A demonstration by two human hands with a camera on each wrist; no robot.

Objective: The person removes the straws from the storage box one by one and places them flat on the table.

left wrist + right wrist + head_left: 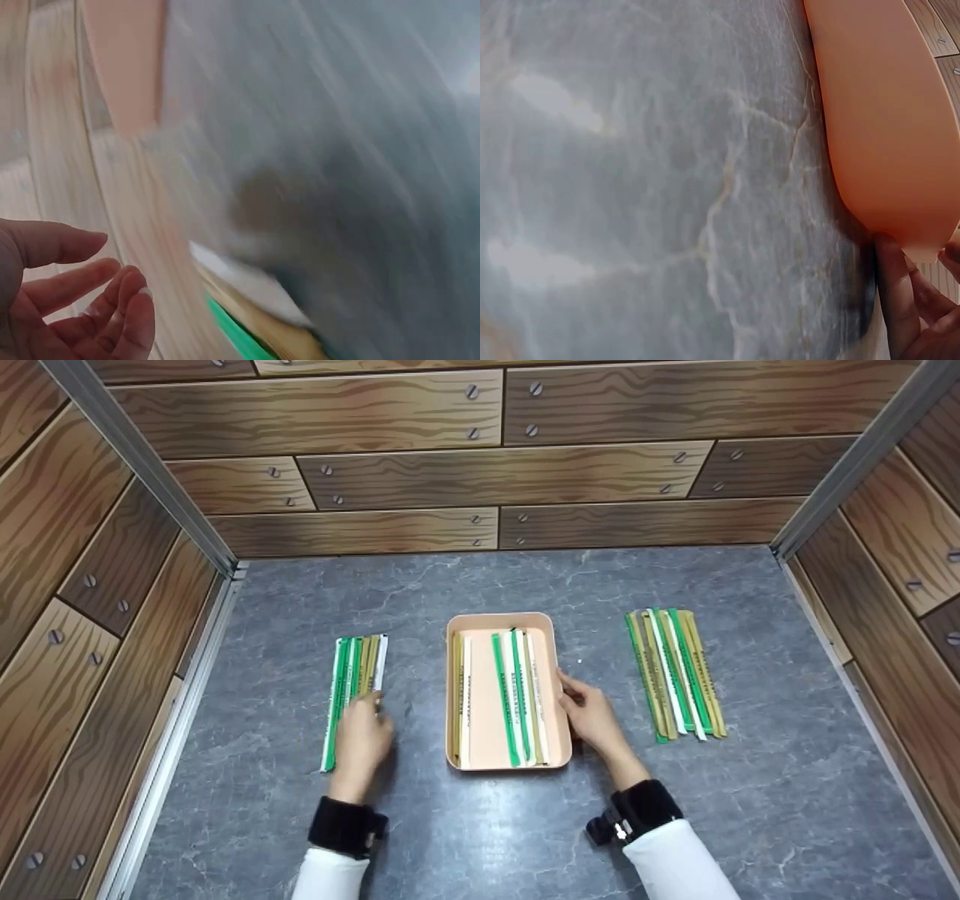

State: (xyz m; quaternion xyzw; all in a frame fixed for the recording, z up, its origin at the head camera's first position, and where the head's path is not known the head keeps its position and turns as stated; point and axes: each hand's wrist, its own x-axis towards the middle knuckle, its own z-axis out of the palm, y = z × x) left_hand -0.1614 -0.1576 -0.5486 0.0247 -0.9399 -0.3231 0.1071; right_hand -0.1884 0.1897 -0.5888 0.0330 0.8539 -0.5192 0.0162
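Over the near part of the left pile of long, thin stick packets is my left hand. In the left wrist view its thumb stands apart from the loosely bent fingers, with nothing between them. A peach tray lies in the middle, holding gold and white packets along its left wall and a group of green, white and gold packets at the right. My right hand holds the tray's right side, thumb and fingers at the wall. The right wrist view shows its thumb against the tray's outside.
To the right of the tray lies another pile of green, gold and white packets. The grey marbled table is enclosed at the back and sides by wood-patterned panels. A tiny white speck lies just right of the tray.
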